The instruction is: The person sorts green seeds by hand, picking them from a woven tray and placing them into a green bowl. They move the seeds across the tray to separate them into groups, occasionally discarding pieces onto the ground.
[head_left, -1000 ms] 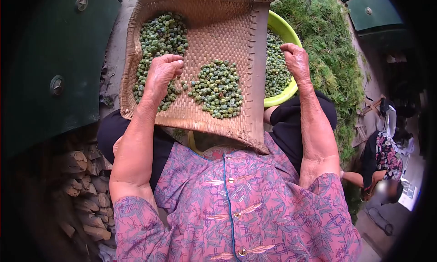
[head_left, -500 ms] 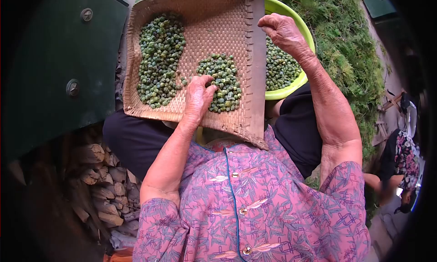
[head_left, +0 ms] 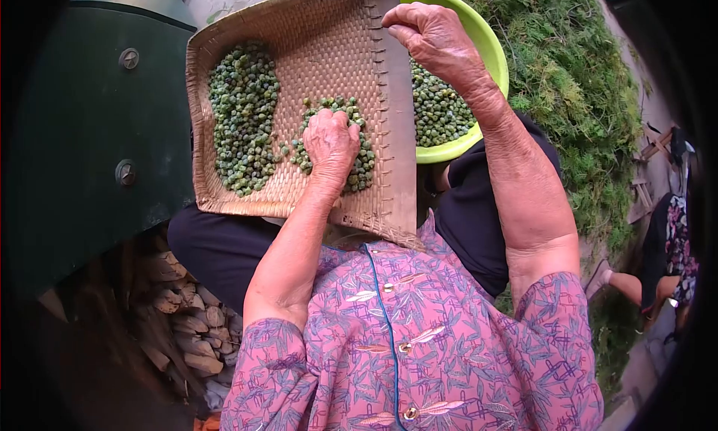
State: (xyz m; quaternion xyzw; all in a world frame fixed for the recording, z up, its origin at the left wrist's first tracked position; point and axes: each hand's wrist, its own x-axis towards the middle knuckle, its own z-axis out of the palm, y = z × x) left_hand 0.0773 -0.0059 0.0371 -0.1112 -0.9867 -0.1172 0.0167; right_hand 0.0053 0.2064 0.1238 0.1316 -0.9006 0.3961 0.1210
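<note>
A woven bamboo winnowing basket (head_left: 314, 64) lies tilted across my lap, with a flat strip along its right edge. Inside it, a long heap of small round green fruits (head_left: 245, 124) lies at the left and a smaller pile (head_left: 364, 165) at the right. My left hand (head_left: 331, 143) reaches into the smaller pile, fingers curled down and their tips hidden among the fruits. Above the strip, my right hand (head_left: 441, 46) is raised with thumb and forefinger pinched; whatever is between them cannot be made out. Beneath it, a yellow-green basin (head_left: 490, 53) holds many more green fruits.
Cut green foliage (head_left: 553, 94) covers the ground at the right. A dark green panel with round studs (head_left: 97, 147) stands at the left, above stacked firewood (head_left: 198, 326). Another person (head_left: 658, 259) is partly visible at the far right.
My left hand has moved deeper into the smaller pile, its fingers now bent under. The right hand has shifted left, over the basket's strip. The view has shifted slightly.
</note>
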